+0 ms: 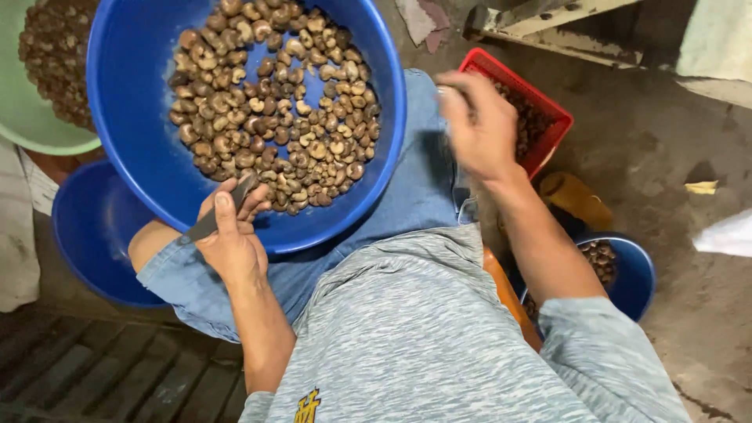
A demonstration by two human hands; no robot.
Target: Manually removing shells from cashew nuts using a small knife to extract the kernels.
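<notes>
The work looks to be mid-cycle in shelling or peeling nuts: the left hand (233,239), low and left of centre in the frame, is clenched around a small dark knife (215,219) whose blade lies along the thumb, resting at the near rim of the big blue basin (141,149) that sits on the lap. That basin fills the upper left and centre and holds a heap of brown and pale nuts (274,117). The right hand (479,125), right of centre near the top, is blurred and raised over the red crate (548,117); its fingers are curled, but whether they grip a nut I cannot tell. Judging by this, one piece is on its way into the crate, and the next move would call for picking a single nut out of the heap with the fingertips while the blade is kept away from the thumb. At the upper left edge a pale green basin (31,125) holds more dark nuts, a second blue basin (94,227) lies beneath the large one at the left, and a small blue bowl (634,274) with nuts sits at the lower right. No packages or signs show; the only mark is a small yellow emblem (308,407) on the grey shirt (423,337) at the bottom edge.
</notes>
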